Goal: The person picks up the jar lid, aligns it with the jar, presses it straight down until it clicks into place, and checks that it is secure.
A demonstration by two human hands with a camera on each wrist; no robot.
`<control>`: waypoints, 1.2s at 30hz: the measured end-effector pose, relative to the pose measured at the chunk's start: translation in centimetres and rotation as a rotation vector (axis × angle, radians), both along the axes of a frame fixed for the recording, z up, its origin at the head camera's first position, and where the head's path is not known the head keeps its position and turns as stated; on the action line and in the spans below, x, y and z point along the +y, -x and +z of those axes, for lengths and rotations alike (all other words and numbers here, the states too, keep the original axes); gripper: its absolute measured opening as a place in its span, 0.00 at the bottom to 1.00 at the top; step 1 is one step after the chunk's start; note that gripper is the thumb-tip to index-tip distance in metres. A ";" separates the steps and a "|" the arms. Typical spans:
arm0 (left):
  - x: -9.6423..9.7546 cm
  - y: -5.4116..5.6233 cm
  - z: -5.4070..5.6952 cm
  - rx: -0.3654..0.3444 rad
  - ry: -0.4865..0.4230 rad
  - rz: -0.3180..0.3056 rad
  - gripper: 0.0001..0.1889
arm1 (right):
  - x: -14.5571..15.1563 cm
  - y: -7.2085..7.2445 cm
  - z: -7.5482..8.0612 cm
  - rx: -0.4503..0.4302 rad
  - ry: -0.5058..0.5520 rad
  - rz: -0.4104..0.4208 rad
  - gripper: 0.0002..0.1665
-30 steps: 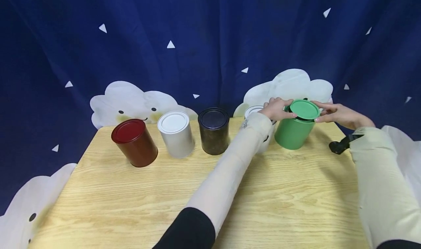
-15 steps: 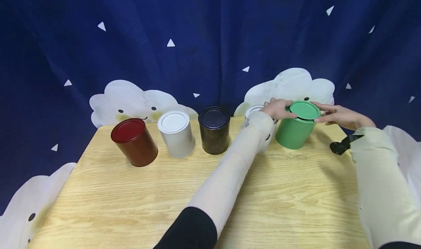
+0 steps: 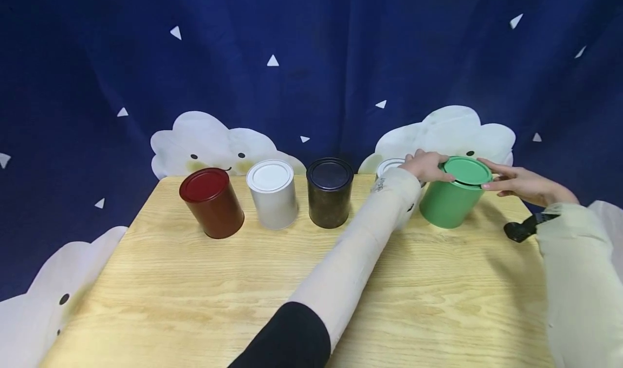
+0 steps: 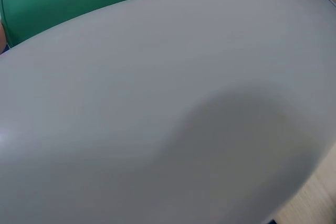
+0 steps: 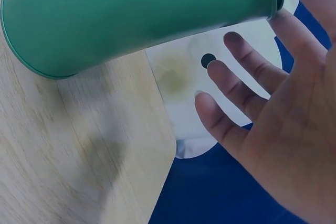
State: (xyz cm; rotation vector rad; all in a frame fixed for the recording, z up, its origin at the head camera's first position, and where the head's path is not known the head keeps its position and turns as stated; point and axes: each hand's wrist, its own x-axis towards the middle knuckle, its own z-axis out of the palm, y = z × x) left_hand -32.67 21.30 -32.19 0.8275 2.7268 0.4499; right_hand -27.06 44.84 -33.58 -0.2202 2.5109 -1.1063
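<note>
In the head view a green lid [image 3: 467, 169] lies over the mouth of a green can [image 3: 446, 206] at the right. A thin dark gap shows under the lid's front edge. My left hand [image 3: 425, 167] holds the lid's left edge, thumb in front. On the opposite edge, my right hand [image 3: 530, 185] pinches the lid between thumb and index finger. Its other fingers [image 5: 226, 80] are spread loosely below the rim in the right wrist view. A pale can [image 4: 157, 77] fills most of the left wrist view, hiding nearly all of the left hand.
To the left stand a dark red can [image 3: 214, 206], a white can [image 3: 274, 200] and a black can [image 3: 329, 195], all lidded. Another white can [image 3: 391, 165] is partly hidden by my left wrist. A dark blue curtain [image 3: 311, 76] hangs behind the wooden table [image 3: 219, 287].
The green lid has come down a little at its front, and the dark gap has narrowed. Both hands keep their hold on it. The head view has shifted slightly.
</note>
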 end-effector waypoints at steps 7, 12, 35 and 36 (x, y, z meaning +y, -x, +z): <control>0.5 -0.5 0.1 0.001 0.013 -0.005 0.31 | 0.5 -0.5 -1.0 0.012 0.017 -0.037 0.44; 0.5 -0.6 0.1 -0.008 0.003 -0.002 0.31 | 0.5 -0.8 -1.0 0.047 -0.009 -0.037 0.44; 0.3 -0.7 0.5 0.002 -0.031 0.071 0.29 | -0.6 -0.2 -0.5 0.054 -0.042 -0.075 0.40; 0.2 -0.8 0.5 0.003 -0.030 0.072 0.29 | -0.7 -0.1 -0.5 0.045 -0.040 -0.076 0.40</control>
